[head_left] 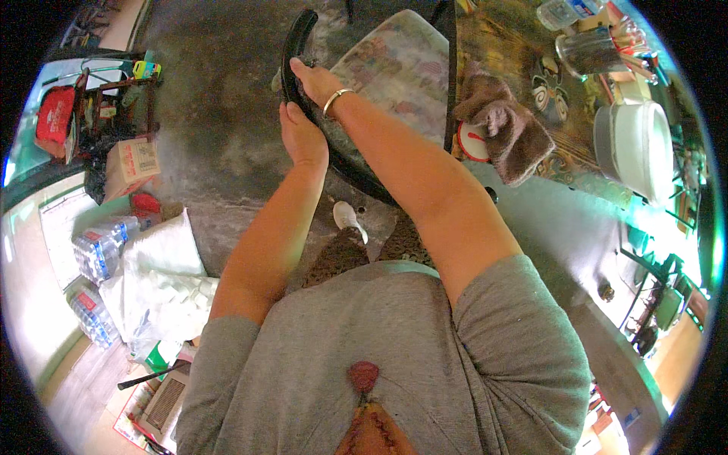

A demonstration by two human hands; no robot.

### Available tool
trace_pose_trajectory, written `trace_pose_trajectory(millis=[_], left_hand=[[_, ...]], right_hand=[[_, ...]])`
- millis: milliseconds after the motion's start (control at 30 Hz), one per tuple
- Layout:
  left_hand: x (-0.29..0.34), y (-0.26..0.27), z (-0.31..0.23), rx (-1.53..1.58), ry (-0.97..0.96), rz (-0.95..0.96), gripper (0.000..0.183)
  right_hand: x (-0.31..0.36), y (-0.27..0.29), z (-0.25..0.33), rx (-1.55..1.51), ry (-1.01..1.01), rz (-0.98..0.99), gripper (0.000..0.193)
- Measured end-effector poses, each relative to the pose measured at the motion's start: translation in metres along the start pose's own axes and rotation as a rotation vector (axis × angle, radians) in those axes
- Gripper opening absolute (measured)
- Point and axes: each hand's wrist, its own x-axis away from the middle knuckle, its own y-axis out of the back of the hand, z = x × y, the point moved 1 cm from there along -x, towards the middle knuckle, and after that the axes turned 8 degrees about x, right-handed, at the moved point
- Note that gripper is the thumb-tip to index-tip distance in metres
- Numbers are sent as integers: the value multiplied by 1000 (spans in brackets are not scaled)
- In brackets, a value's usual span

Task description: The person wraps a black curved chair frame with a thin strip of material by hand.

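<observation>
A dark, curved chair rail [301, 38] arcs round a seat with a pale floral cushion [398, 72]. My right hand [312, 82] is closed over the rail's left side, thumb on top. Just below it, my left hand [303, 138] rests against the same rail, its thumb along the outside and its other fingers mostly hidden. The two hands nearly touch. A bracelet [337, 101] circles my right wrist. Whether a cloth lies under my fingers, I cannot make out.
To the right, a patterned table [576, 144] bears a brown towel [516, 125], a white oval container [644, 148] and a holder of sticks [591, 53]. Water bottle packs [102, 250], white sacks [163, 250] and a cardboard box [133, 163] stand on the left.
</observation>
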Motion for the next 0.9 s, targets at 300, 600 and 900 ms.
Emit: trace_pose_trajectory(millis=[300, 600, 900], left_hand=[[-2, 3, 11, -45, -52, -43, 54], [25, 12, -9, -49, 5, 4, 55], [4, 12, 9, -10, 51, 193, 73]], right_hand=[[112, 25, -39, 565, 209, 252, 52], [239, 110, -94, 1003, -131, 224, 70], [214, -1, -50, 926, 509, -380, 52]])
